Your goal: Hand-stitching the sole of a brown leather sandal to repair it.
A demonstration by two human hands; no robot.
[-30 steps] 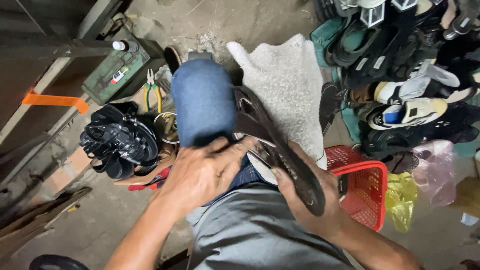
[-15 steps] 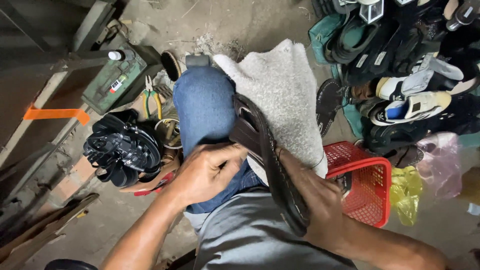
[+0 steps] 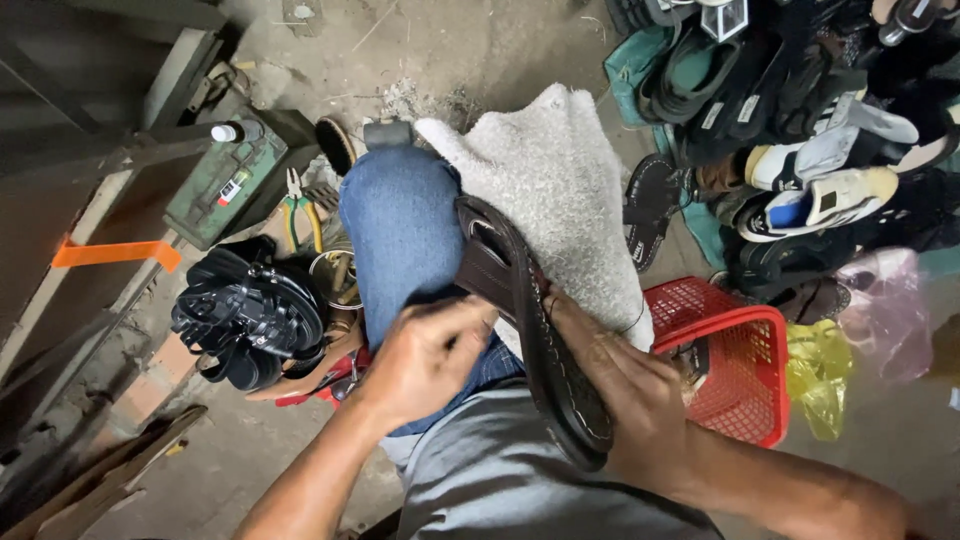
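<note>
A dark brown sandal [image 3: 530,320] lies on its edge between my knees, its sole turned to the right. My right hand [image 3: 630,390] grips it from underneath near the heel end. My left hand [image 3: 430,360] is bunched at the sandal's strap side, fingers closed against it above my blue-jeaned thigh [image 3: 400,230]; whether it pinches something small is hidden. A grey fluffy towel [image 3: 560,190] covers my right knee beneath the sandal.
A red plastic basket [image 3: 740,360] stands at my right, a yellow bag [image 3: 820,375] beside it. A heap of shoes and sandals [image 3: 800,130] fills the upper right. At left are black sandals [image 3: 250,320], pliers [image 3: 300,210] and a green box [image 3: 225,180].
The view has shifted slightly. My left hand has slid up along the sandal's strap side, and the sandal has tilted more upright on my lap. The right hand keeps its grip.
</note>
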